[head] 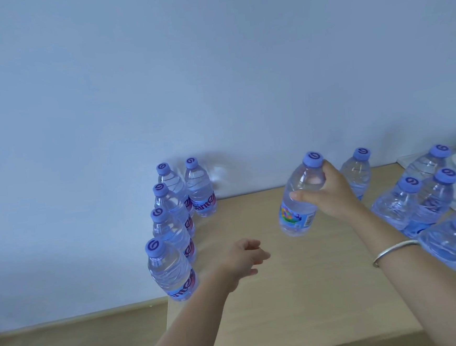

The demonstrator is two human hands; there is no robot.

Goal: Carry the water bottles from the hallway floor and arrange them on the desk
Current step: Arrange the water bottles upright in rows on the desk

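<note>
Light wood table (307,289) pushed against a plain white wall (213,64). Five bottles (171,270) stand in a line along the left edge, blue caps up. Right hand (329,192) is wrapped around another bottle (299,197) near its shoulder, tilted, seemingly just off the tabletop mid-table. Left hand (244,259) hovers loose and empty next to the row. Another bunch (428,198) stands on the right, some still in plastic wrap. Silver bangle (394,251) on the right wrist.

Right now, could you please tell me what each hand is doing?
Left hand: open, loosely curled, holding nothing.
Right hand: gripping a clear plastic water bottle with a purple cap.
</note>
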